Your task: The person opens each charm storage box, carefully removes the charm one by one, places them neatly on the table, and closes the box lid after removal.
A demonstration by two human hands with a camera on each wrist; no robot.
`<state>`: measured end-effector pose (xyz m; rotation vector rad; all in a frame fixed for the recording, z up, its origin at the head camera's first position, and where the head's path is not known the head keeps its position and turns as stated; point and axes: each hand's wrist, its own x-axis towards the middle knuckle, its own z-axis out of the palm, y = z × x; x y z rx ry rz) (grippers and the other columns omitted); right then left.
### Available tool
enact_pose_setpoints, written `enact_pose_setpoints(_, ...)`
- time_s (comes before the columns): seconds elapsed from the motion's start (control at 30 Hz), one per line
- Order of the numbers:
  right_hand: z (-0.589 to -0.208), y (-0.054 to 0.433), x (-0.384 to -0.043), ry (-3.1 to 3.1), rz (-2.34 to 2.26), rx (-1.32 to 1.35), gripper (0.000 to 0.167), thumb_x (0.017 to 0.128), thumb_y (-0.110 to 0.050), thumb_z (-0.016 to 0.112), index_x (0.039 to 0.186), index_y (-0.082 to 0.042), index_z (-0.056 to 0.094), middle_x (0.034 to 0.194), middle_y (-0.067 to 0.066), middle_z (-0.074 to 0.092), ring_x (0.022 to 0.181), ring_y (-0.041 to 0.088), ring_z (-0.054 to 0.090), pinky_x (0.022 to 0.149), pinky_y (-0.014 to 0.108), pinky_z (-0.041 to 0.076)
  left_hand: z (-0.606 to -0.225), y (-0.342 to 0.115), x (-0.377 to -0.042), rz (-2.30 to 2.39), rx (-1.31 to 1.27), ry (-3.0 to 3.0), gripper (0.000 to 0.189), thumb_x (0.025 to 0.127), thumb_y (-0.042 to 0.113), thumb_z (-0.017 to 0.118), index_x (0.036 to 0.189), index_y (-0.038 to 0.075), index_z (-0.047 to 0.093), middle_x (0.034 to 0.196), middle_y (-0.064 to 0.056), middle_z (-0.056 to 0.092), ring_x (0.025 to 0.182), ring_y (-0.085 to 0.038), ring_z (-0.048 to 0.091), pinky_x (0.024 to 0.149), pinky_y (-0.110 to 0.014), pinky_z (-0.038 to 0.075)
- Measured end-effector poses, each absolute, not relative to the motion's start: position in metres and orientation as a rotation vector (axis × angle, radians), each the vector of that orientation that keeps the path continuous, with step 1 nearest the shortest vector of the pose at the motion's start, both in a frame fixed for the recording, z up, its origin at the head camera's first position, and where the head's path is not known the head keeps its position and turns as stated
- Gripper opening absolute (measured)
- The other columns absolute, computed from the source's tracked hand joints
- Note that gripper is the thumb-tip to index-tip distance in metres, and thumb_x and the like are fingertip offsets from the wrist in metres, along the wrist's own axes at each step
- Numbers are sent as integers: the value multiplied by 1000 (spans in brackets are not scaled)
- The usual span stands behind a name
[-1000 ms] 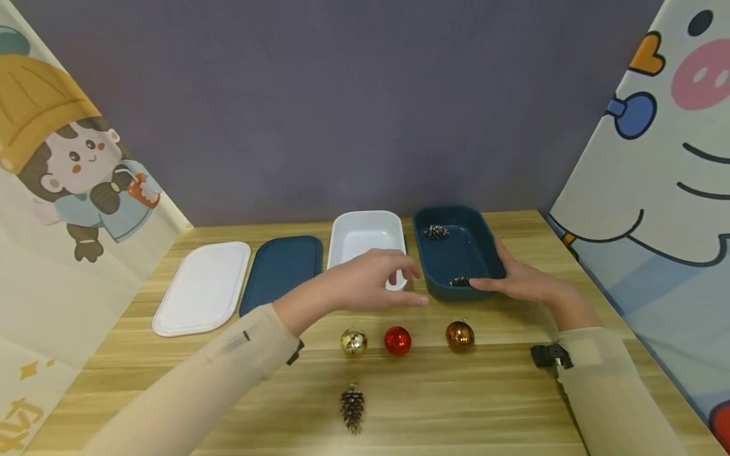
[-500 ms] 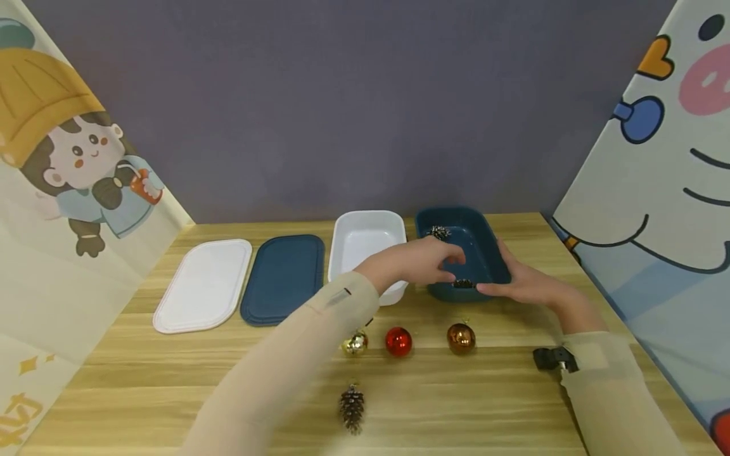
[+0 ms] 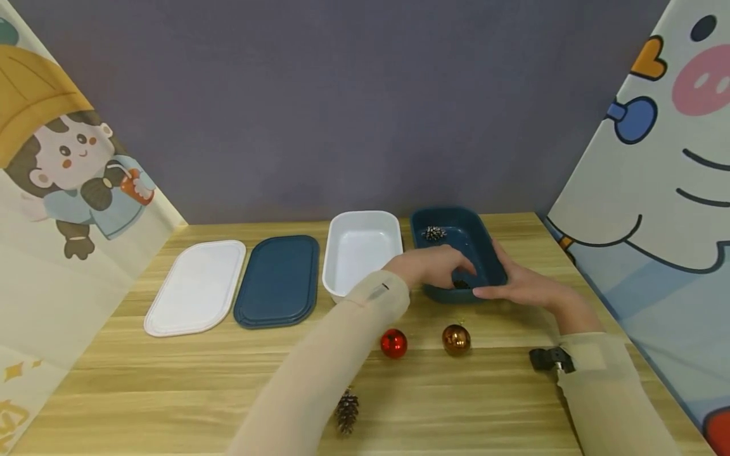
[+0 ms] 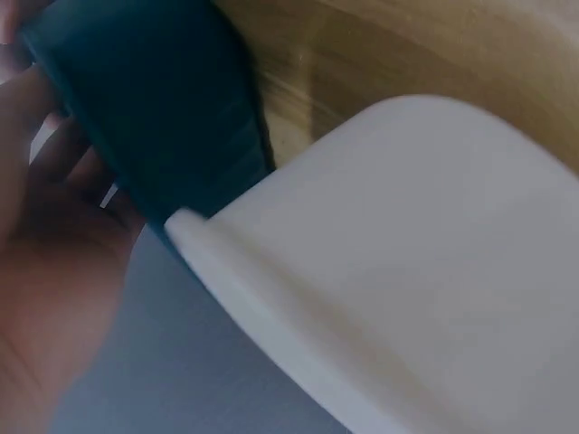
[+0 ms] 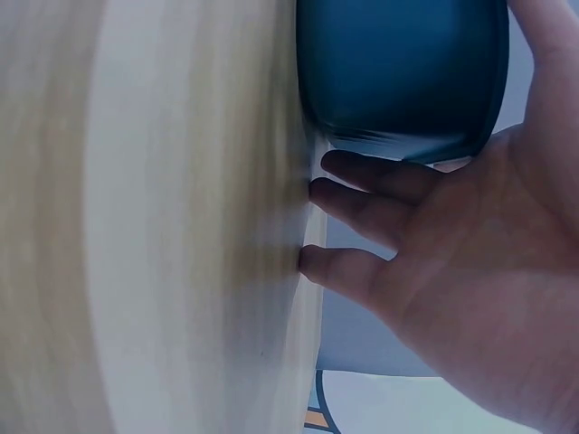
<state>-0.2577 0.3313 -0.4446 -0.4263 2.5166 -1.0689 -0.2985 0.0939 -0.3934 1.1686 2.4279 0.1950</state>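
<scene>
My left hand (image 3: 438,266) reaches into the dark blue box (image 3: 485,250), its fingers bent over a small pinecone (image 3: 461,285) near the front wall. The hand partly hides this pinecone, and I cannot tell whether the fingers pinch it. Another pinecone (image 3: 435,233) lies at the back of the same box. My right hand (image 3: 521,282) rests against the box's front right corner, thumb at the front rim. In the right wrist view, its straight fingers (image 5: 362,212) extend beside the box wall, tips close to the table.
Left of the blue box stands a white box (image 3: 362,250). Farther left lie a dark blue lid (image 3: 277,282) and a white lid (image 3: 196,288). In front are a red ball (image 3: 393,343), a brown ball (image 3: 456,340) and a pinecone (image 3: 346,411) beside my left sleeve.
My left hand has moved right from over the white box into the blue box, down to the front pinecone. Its forearm now hides the gold ball. The right hand has stayed at the corner.
</scene>
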Motion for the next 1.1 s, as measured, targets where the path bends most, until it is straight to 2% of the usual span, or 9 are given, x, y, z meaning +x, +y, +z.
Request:
enact_pose_setpoints(0.1,-445,331,-258,2511,-1080,-425,127,97,-41,77,166,-24,-29,177,25,-18,160,62,2,117,83,21,-399,95,-300,219,1113,2432,53,105,8,64,153,29,59,155,10,61,143,-10,56,116,-26,49)
enact_pose_setpoints(0.43,-442,330,-257,2525,-1034,-382,130,96,-47,77,164,-22,-32,175,28,-18,159,63,2,120,82,20,-409,96,-303,214,1081,2506,43,104,15,70,144,30,67,145,11,67,140,-11,57,116,-28,49)
enact_pose_setpoints(0.73,-441,330,-256,2518,-1025,-365,130,96,-49,76,165,-18,-31,175,28,-20,158,63,1,120,81,21,-414,100,-304,213,1132,2532,29,103,21,71,132,24,70,136,8,68,129,-9,61,111,-26,51)
enact_pose_setpoints(0.93,-442,330,-257,2521,-1021,-361,130,96,-49,76,165,-17,-30,175,28,-19,158,63,2,120,81,21,-416,100,-304,260,1116,2520,43,104,13,68,145,25,62,140,6,66,131,-11,61,109,-26,52)
enact_pose_setpoints(1.1,-443,331,-258,2521,-1018,-359,131,96,-49,76,165,-18,-30,175,27,-20,159,63,2,120,81,21,-418,99,-306,260,1150,2561,46,103,14,71,147,24,63,147,4,63,139,-13,57,117,-27,48)
